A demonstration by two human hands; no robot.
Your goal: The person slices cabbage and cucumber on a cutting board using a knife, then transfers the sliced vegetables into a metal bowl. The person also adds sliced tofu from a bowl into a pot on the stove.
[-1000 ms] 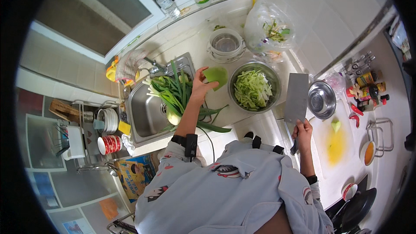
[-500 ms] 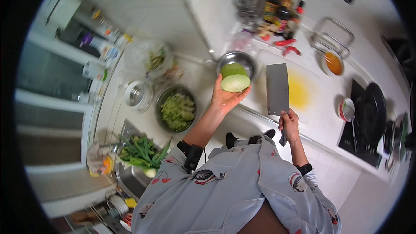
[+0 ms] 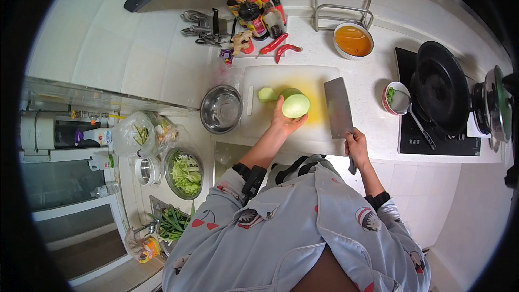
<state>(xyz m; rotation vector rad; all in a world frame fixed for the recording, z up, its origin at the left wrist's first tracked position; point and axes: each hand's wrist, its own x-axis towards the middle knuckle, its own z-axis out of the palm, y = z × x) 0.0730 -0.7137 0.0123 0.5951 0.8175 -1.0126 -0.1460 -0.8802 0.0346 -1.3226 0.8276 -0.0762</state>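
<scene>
My left hand (image 3: 284, 121) holds a thick, round cut piece of green vegetable (image 3: 295, 104), pale face up, over the white cutting board (image 3: 259, 124), which has a yellow stain. A smaller green chunk (image 3: 265, 94) lies on the board just left of it. My right hand (image 3: 356, 147) grips the handle of a wide cleaver (image 3: 338, 109), its blade angled upright along the board's right part. An empty steel bowl (image 3: 220, 109) stands beside the board's left edge.
Bottles (image 3: 254, 17), red chillies (image 3: 286, 51) and a bowl of orange liquid (image 3: 351, 40) are at the back. A frying pan (image 3: 440, 86) rests on the cooktop at right, near a small bowl (image 3: 396, 97). Shredded vegetable (image 3: 184, 173), leafy greens (image 3: 173, 219) and a plastic bag (image 3: 138, 132) are at left.
My view has swung right from the sink to the cutting board. My left hand has carried the green piece from beside the sink to over the board; my right still holds the cleaver.
</scene>
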